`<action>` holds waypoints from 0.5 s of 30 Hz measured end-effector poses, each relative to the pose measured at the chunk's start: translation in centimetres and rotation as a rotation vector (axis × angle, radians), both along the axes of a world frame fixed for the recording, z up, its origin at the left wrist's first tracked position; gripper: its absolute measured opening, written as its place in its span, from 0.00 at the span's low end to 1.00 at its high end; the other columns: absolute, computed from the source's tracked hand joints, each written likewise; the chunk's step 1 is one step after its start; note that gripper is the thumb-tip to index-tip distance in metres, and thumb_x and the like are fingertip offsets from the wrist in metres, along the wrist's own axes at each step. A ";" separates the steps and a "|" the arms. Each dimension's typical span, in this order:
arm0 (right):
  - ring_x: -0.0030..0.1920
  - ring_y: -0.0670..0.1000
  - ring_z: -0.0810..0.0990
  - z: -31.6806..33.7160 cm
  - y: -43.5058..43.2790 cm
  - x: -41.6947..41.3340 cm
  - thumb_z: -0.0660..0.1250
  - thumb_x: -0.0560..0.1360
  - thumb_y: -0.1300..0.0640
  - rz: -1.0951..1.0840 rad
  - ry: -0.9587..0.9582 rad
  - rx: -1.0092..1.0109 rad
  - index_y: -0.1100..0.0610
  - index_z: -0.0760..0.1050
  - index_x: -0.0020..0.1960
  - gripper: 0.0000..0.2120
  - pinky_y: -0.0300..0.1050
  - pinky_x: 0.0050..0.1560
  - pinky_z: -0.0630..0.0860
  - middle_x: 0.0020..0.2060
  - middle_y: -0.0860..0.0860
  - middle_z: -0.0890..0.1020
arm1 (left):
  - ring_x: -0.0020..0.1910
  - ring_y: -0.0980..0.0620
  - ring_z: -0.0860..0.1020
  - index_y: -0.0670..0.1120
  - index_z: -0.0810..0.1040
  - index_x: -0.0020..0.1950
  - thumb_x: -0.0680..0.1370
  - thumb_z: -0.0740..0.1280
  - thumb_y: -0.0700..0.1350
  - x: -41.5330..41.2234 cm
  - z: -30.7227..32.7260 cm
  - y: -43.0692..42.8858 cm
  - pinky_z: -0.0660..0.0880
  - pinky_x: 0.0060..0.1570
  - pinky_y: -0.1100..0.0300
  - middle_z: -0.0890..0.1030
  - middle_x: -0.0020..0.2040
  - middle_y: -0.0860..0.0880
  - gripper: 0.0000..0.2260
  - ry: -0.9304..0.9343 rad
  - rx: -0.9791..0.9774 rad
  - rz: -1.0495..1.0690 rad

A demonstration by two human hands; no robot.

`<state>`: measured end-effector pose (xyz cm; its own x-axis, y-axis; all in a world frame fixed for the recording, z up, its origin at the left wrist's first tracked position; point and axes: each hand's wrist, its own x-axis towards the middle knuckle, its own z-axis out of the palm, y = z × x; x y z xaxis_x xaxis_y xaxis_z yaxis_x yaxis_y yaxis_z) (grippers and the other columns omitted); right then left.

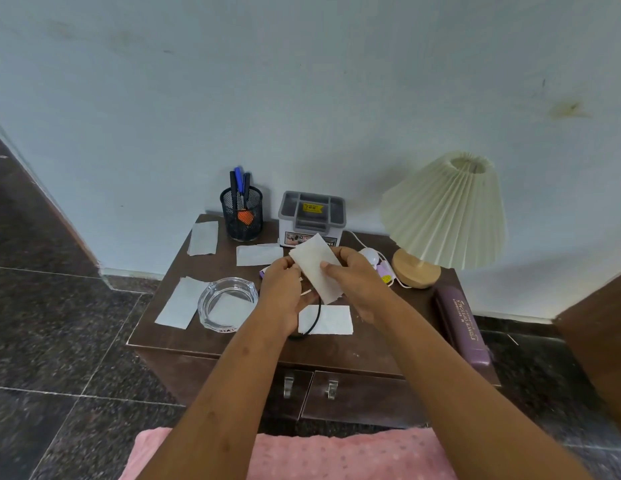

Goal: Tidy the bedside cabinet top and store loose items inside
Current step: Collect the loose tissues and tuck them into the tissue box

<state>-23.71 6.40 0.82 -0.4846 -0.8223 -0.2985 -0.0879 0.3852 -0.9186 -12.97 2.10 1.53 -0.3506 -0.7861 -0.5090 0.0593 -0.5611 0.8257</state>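
Dark-brown wooden bedside cabinet (388, 337), frame centre, seems barely tidied: left hand (285, 292) and right hand (359, 285) pinch one white paper slip (314, 265) above it; other pale paper slips (203, 237), round glass ashtray (227, 303) and purple spectacle case (463, 323) remain on top.

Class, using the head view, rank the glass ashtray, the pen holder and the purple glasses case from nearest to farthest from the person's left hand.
1. The glass ashtray, just left of the left hand, which pinches a paper slip.
2. The pen holder, at the back left by the wall.
3. The purple glasses case, along the far right edge.
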 end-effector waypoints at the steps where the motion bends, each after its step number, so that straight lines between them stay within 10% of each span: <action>1: 0.49 0.49 0.75 0.0 -0.1 0.2 0.60 0.79 0.58 0.009 -0.017 0.005 0.52 0.67 0.64 0.14 0.46 0.43 0.78 0.57 0.49 0.73 | 0.57 0.41 0.78 0.44 0.71 0.67 0.82 0.55 0.38 0.0 -0.1 -0.1 0.77 0.54 0.41 0.77 0.61 0.41 0.15 0.002 0.005 0.000; 15: 0.59 0.55 0.75 0.4 0.3 -0.6 0.55 0.82 0.58 0.140 -0.294 -0.008 0.51 0.62 0.71 0.18 0.52 0.52 0.79 0.62 0.54 0.74 | 0.51 0.45 0.79 0.45 0.75 0.53 0.79 0.63 0.46 0.5 0.8 0.0 0.80 0.40 0.49 0.79 0.52 0.43 0.06 0.097 0.043 -0.026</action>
